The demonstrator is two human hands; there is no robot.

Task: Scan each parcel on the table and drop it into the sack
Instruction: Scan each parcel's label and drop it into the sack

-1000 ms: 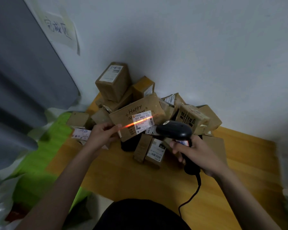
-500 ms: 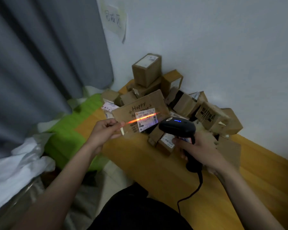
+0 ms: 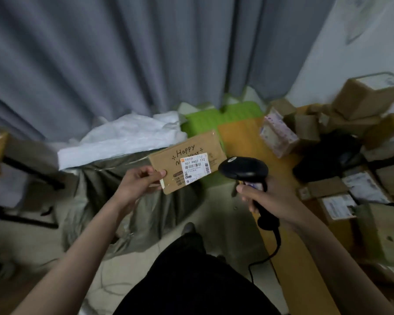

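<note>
Head view: parcel (image 3: 187, 164) — a flat brown cardboard one with "Happy" written on it and a white label (image 3: 195, 170) stuck on its face — is held up in the middle of the frame. Its lower left corner is pinched by the left hand (image 3: 139, 184), with the thumb on the front and the fingers curled behind. The parcel is tilted, and it is seen in front of the sack (image 3: 123, 173), whose white rim and grey-green side fill the middle left of the frame.

Just right of the parcel, a black scanner (image 3: 242, 170) is gripped by the right hand (image 3: 268, 198); the fingers are wrapped round its handle. Its head is close to the parcel's right edge, but the two are not touching. A black cable (image 3: 275, 246) is seen hanging from the handle.

At the right edge, more boxes (image 3: 362, 103) are piled on the yellow-brown table (image 3: 248, 135) — many with white labels. A green mat (image 3: 205, 120) is seen behind the parcel, and a grey curtain (image 3: 123, 53) covers the upper part.
</note>
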